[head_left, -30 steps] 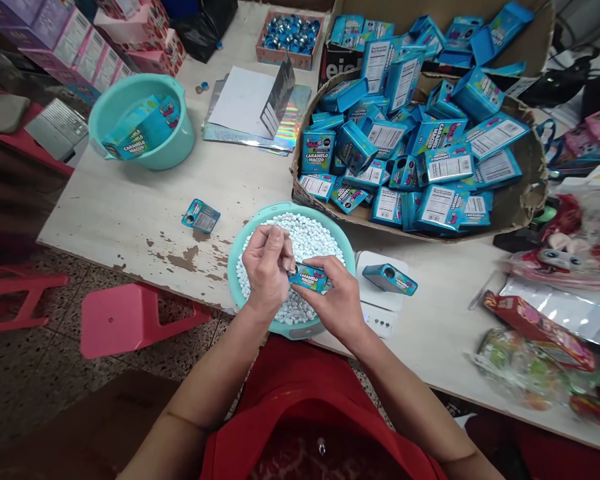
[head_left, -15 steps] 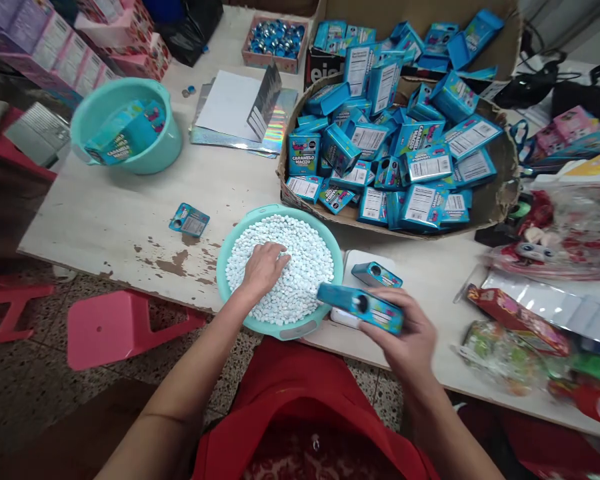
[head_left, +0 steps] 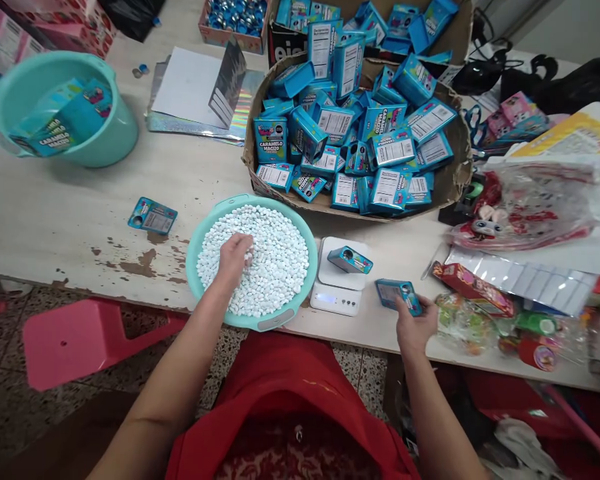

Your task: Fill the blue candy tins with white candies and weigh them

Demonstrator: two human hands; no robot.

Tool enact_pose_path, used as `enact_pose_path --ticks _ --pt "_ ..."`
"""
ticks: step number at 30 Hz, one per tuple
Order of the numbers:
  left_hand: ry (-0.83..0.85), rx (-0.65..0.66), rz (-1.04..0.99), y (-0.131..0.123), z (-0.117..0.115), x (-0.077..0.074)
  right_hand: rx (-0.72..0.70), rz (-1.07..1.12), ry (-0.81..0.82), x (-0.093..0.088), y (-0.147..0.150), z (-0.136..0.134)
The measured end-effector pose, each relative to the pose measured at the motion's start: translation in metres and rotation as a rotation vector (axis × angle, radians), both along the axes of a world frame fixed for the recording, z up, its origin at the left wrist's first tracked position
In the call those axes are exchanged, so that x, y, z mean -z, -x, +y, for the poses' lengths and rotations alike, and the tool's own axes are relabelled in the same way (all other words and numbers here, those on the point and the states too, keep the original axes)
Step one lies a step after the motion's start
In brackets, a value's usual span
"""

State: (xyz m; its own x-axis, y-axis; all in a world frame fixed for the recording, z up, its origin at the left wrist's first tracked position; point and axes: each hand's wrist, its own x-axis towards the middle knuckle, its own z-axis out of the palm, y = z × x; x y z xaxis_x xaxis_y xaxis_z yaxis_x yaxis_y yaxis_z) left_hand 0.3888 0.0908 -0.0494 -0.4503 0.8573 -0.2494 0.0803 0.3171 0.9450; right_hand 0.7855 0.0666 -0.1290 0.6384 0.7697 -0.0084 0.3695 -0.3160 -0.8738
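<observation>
My left hand is over the round turquoise tub of small white candies, its fingers curled around a few of them. My right hand grips the edge of a small blue candy box, which lies low at the table's surface, right of the scale. A second blue candy box, with a round hole in its top side, sits on the plate of the white digital scale. The scale stands against the tub's right side; its display is lit but unreadable.
A torn cardboard box full of blue candy boxes stands behind the scale. At left are a turquoise bucket, a flat blue carton and stacked sheets. Bagged goods crowd the right. A pink stool stands below.
My right hand has carried its box from beside the tub rightward and down to the table. My left hand's fingers have curled in the candies. The view has shifted right.
</observation>
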Motion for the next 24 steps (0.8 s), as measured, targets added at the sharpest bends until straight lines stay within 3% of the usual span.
enact_pose_path --ticks 3,6,8,11,14,17,20,22,24 --pt "-0.057 -0.097 -0.486 0.002 0.001 -0.011 -0.062 -0.121 0.0 -0.005 0.004 -0.005" --pt "-0.068 -0.196 -0.74 0.0 0.003 -0.019 -0.205 -0.334 -0.176 -0.021 0.021 0.005" --pt "-0.065 -0.283 -0.836 -0.003 0.005 -0.02 -0.356 -0.329 -0.223 -0.03 0.041 0.022" --pt "-0.015 -0.36 -0.886 -0.006 0.008 -0.02 -0.54 -0.078 -0.103 -0.04 0.074 0.049" --pt "0.009 -0.355 -0.887 -0.008 0.007 -0.027 -0.524 0.118 -0.119 -0.062 0.099 0.059" --pt "-0.055 -0.331 -0.874 -0.014 0.001 -0.05 -0.564 0.026 -0.354 -0.101 0.118 0.05" --pt "-0.195 -0.262 -0.849 -0.031 -0.005 -0.081 -0.864 -0.062 -0.43 -0.135 0.145 0.033" --pt "-0.309 -0.217 -0.792 -0.044 -0.008 -0.097 -1.025 -0.044 -0.41 -0.145 0.167 0.024" --pt "-0.412 -0.188 -0.702 -0.056 -0.01 -0.104 -1.09 -0.012 -0.39 -0.145 0.185 0.018"
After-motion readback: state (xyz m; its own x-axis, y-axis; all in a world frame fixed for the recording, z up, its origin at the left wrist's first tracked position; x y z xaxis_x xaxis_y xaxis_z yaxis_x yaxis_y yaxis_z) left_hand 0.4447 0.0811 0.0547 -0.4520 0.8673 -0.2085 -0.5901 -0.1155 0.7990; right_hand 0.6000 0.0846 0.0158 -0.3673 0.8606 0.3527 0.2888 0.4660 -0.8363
